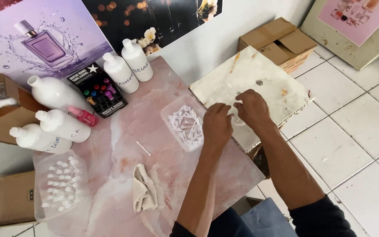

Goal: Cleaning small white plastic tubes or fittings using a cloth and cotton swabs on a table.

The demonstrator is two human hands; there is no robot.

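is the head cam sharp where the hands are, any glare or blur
Head view: soft, even daylight, with no hard glare on the pink marbled tabletop; the left hand and right hand are slightly soft, and the small clear item between them is too faint to make out; lines bow a little at the edges.

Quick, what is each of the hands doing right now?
Left hand: fingers curled, at a small clear thing on the white board; grip cannot be told.
Right hand: curled over the same clear thing; grip cannot be told.
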